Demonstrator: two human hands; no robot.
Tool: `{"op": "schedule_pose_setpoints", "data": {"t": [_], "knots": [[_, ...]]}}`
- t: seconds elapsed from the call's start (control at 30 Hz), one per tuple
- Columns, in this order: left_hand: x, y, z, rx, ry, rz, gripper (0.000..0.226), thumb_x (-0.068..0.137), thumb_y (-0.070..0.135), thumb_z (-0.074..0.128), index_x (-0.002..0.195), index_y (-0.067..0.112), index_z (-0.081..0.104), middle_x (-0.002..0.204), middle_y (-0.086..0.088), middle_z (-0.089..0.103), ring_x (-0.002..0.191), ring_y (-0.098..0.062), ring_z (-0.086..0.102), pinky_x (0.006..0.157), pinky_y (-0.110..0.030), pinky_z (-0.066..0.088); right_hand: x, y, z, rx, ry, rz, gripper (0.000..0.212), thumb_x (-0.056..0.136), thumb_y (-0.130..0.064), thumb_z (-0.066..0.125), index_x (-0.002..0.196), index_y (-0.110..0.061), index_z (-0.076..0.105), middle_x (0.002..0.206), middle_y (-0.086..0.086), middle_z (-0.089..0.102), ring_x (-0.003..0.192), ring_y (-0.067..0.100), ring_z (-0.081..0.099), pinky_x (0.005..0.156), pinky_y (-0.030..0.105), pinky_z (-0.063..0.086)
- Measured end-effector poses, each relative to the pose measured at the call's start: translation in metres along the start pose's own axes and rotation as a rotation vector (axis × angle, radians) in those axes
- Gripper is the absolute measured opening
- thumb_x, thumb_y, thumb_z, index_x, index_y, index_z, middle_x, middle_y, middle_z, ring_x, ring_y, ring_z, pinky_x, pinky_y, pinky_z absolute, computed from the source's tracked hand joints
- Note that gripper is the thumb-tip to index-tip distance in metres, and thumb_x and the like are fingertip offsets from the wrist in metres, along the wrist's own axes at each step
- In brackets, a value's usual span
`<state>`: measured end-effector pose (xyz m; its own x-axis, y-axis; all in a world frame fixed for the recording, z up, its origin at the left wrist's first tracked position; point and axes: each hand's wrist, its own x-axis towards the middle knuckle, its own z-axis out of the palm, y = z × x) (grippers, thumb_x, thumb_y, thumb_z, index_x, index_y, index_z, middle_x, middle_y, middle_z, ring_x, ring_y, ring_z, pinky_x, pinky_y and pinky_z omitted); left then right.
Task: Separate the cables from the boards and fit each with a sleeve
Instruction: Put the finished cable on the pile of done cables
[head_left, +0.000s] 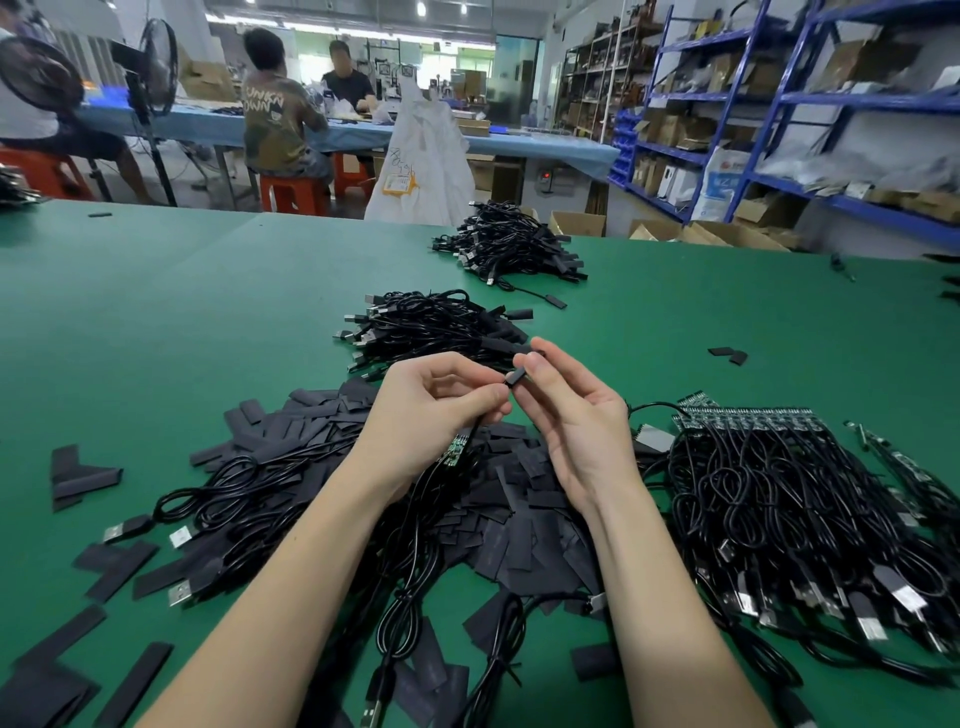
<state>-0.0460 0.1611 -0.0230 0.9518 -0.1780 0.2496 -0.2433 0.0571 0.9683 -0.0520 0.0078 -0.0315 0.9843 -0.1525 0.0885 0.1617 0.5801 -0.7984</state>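
Observation:
My left hand (436, 410) pinches a black cable whose small green board (456, 446) hangs just below my fingers. My right hand (571, 415) pinches a short black sleeve (516, 376) between thumb and forefinger, its end close to my left fingertips. Under both hands lies a heap of flat black sleeves (498, 519). On the right, a bundle of black USB cables (779, 499) is still joined to a strip of green boards (748, 418). A few loose cables (249, 493) lie at my left.
Two piles of sleeved cables sit farther back, one mid-table (431, 325) and one beyond it (511, 244). Stray sleeves (78, 475) dot the green table (156, 322). People sit at a blue bench behind; blue shelving (779, 104) fills the right.

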Motion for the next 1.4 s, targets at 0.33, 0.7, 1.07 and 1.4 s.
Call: {"op": "schedule_pose_setpoints", "data": {"t": [0.33,0.7,1.07,1.4], "knots": [[-0.002,0.0,0.002,0.083,0.005,-0.08,0.008,0.087,0.01,0.078,0.093,0.009,0.073,0.081,-0.016,0.076,0.08,-0.027,0.077,0.079,-0.042,0.062,0.002,0.004,-0.004,0.003,0.038,-0.008,0.016,0.085,-0.004,0.075,0.097,-0.013,0.079,0.096,0.01,0.078,0.091,0.015,0.075,0.075,0.022,0.059],[0.008,0.042,0.017,0.082,-0.014,0.023,0.004,0.088,0.01,0.076,0.085,0.01,0.074,0.069,-0.004,0.072,0.058,-0.015,0.067,0.054,-0.017,0.048,0.001,-0.007,-0.011,-0.074,0.019,0.121,0.042,0.102,-0.051,0.049,0.127,-0.019,0.061,0.111,0.007,0.077,0.093,0.023,0.076,0.075,0.033,0.062],[0.138,0.089,0.009,0.825,0.158,0.29,0.005,0.089,0.017,0.074,0.086,0.021,0.073,0.084,0.003,0.071,0.074,-0.004,0.065,0.071,-0.014,0.051,0.002,-0.012,-0.017,-0.037,0.04,0.101,0.041,0.104,-0.048,0.047,0.121,-0.016,0.066,0.112,0.007,0.077,0.093,0.022,0.075,0.068,0.028,0.059],[0.181,-0.024,-0.022,1.283,0.194,0.041,0.022,0.091,0.011,0.062,0.099,0.021,0.079,0.104,-0.009,0.074,0.098,-0.034,0.067,0.079,-0.032,0.046,0.007,-0.007,-0.023,-0.042,0.025,0.116,0.042,0.103,-0.049,0.048,0.117,-0.015,0.069,0.101,0.005,0.078,0.086,0.019,0.074,0.066,0.027,0.059]]}}
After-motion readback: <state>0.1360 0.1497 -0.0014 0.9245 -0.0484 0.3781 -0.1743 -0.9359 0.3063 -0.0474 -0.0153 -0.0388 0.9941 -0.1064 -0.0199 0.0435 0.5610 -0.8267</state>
